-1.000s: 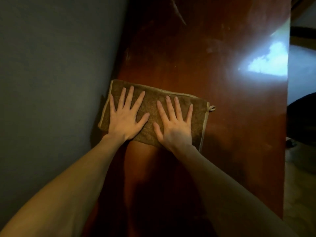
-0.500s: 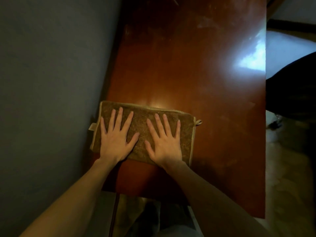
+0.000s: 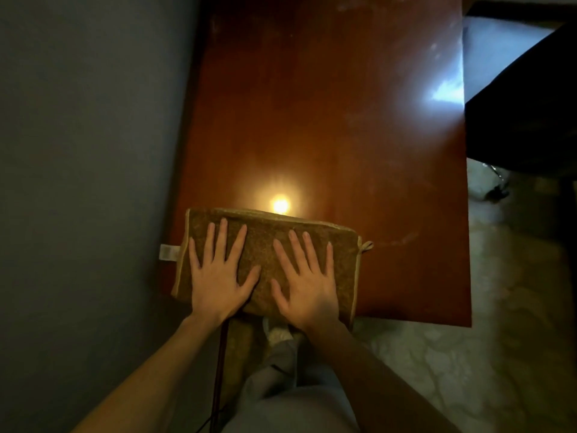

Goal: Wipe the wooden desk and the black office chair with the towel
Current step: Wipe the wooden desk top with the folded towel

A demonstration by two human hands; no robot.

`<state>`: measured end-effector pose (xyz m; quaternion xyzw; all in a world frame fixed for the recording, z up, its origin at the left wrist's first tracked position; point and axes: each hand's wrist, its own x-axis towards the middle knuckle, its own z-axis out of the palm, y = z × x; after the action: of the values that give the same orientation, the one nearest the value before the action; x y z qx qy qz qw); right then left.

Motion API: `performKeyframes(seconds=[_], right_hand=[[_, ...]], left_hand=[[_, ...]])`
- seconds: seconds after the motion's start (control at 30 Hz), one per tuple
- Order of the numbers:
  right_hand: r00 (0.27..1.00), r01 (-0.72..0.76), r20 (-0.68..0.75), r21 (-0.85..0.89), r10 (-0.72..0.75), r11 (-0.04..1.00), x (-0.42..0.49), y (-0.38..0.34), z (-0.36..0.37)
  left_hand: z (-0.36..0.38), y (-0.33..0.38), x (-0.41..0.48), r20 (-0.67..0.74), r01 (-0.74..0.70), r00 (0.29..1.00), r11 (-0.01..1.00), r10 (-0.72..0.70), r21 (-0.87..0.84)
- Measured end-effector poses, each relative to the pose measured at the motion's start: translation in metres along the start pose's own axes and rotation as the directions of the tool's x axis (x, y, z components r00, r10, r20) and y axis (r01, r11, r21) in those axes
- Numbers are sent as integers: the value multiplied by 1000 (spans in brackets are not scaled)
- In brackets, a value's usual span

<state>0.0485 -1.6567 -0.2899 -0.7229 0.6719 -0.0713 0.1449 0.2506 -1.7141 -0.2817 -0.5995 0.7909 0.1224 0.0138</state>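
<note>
A folded brown towel with a pale border lies at the near left corner of the reddish wooden desk, its near edge reaching the desk's front edge. My left hand presses flat on the towel's left half, fingers spread. My right hand presses flat on its right half, fingers straight. A white label sticks out at the towel's left side and a small loop at its right. The black office chair stands to the right of the desk, partly cut off by the frame.
A grey wall runs along the desk's left side. A lamp's reflection glows on the wood just beyond the towel. Pale patterned floor lies to the right and below; my grey-trousered legs stand by the desk's front edge.
Both hands have dragged the towel toward me along the desk's left side, from mid-desk to its front edge. The chair and floor have come into view.
</note>
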Motion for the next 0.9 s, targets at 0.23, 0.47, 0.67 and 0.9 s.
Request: performKeyframes(seconds=[0.23,0.47,0.67,0.9], right_hand=[[1000,0,-1,-2,0,1000,-37,37,-8],[998,-60,7,-68,60,996,-61,93,-24],[999,-44,21,-104,47,994,-32,112,-30],[1000,-14,7,-104,15,994,19,137,-44]], left_hand=[[9,49,-32,28,19,999,1000,-19,11],[18,105,-22,65,-69,996,994,64,81],[22,110,4,8,-67,998,994,66,88],[16,117,61,-26,-55,998,996,57,71]])
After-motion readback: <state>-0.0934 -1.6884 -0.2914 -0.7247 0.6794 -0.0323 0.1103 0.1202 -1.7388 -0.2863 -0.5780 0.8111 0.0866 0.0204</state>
